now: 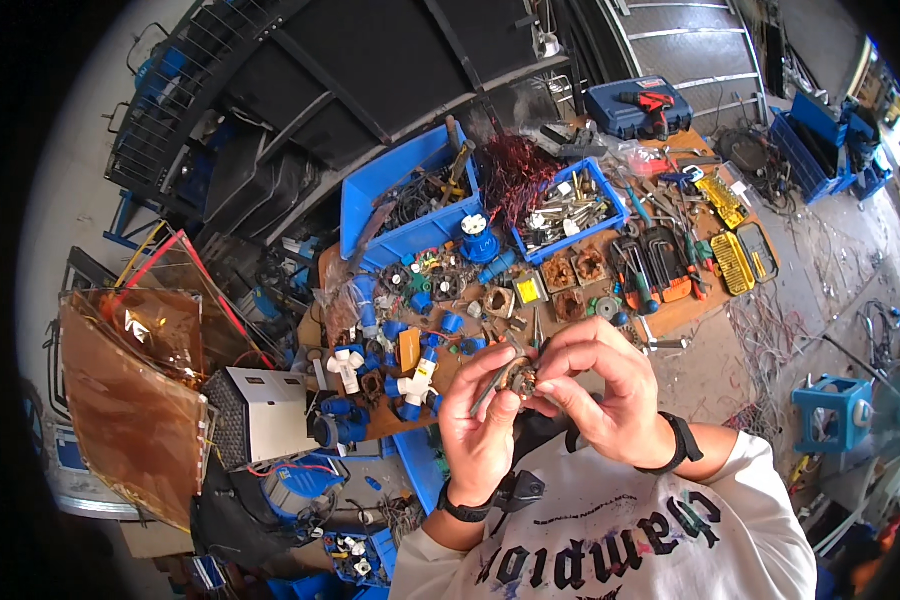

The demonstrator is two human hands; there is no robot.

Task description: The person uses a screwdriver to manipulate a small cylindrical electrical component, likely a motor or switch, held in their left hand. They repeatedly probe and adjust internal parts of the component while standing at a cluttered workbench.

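Note:
Close in front of my chest, my left hand (478,430) grips a small round part (519,377) with copper-coloured and dark bits, perhaps a wound coil; its exact kind is too small to make out. A dark strip or wire sticks out along the left fingers. From the other side, the thumb and fingertips of my right hand (610,390) pinch the part's edge. Fingers cover much of it. On the bench just beyond lie a yellow square piece (528,290) and several rusty square castings (558,272).
A blue bin (370,215) of metal scraps and a blue tray (574,208) of bolts stand at the back. Pliers and hex keys (660,250) lie right, near a yellow bit case (733,263). White-and-blue pipe fittings (413,383) lie left. A red drill (654,108) rests on a blue case (610,103).

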